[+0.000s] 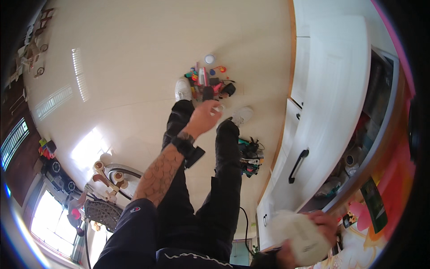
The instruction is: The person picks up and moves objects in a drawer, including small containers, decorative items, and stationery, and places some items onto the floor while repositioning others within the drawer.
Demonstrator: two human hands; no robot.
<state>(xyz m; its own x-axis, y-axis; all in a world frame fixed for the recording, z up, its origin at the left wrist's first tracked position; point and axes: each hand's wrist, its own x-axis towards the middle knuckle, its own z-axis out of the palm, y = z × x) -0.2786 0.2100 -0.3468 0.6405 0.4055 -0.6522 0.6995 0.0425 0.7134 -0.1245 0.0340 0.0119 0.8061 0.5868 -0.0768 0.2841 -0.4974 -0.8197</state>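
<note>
My left hand [203, 117] reaches over the floor between my feet. Its fingers are curled around a small white round item [218, 109], too blurred to name. Just beyond lies a pile of small goods [206, 80], among them a dark brush-like piece [208, 93] and a black pouch-like thing [228, 89]. At the lower right, my right hand [322, 227] grips a cream-white rounded object [299, 237] that bears writing; motion blur hides its exact kind. Beside that hand, an open drawer [379, 131] with a white front holds bags and dark items.
White cabinets [299, 67] with black handles [298, 166] line the right side. A second pile of cables and tools [250, 158] lies near my right leg. A bicycle with a wicker basket [102, 212] stands at left. A white round container [209, 59] sits beyond the first pile.
</note>
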